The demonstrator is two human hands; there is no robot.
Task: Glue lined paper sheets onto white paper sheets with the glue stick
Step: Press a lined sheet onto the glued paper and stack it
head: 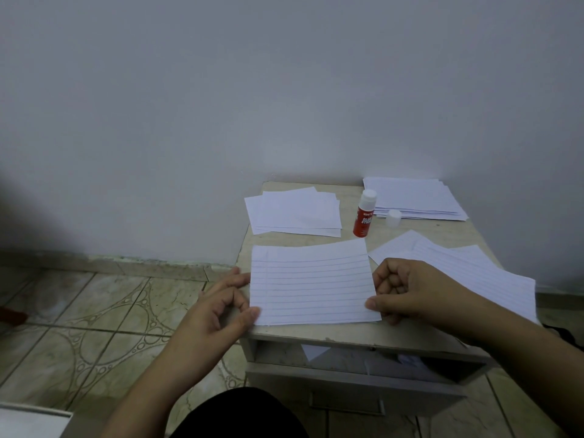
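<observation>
**Lined sheet held at both edges, glue stick standing uncapped**

The lined sheet point(311, 284) lies on the near part of the worktop point(347, 335), with its left edge reaching the worktop's left side. The left hand point(218, 306) pinches the sheet's lower left corner between thumb and fingers. The right hand point(407, 290) has its fingers curled in and its thumb pressed on the sheet's right edge, so it appears to be pinching that side too. Whether a white sheet already lies beneath cannot be told.

The glue stick point(364, 214) stands upright just behind the sheet, with its cap point(393, 218) off and set beside it, next to the far right stack point(414, 197). A left stack point(294, 213) of white sheets lies at the far left, and loose lined sheets point(458, 267) fan out under the right forearm.

Risks from here, as I judge them:
- The sheet's far edge bows upward; if it goes down like that, a crease or a skewed join is likely.
- The glue stick is tall and close to the far edge, so sliding or lifting the sheet forward could tip it over.
- The right forearm rests over the loose lined sheets and could drag them off the worktop.
- Left uncapped for long, the glue may dry.
</observation>
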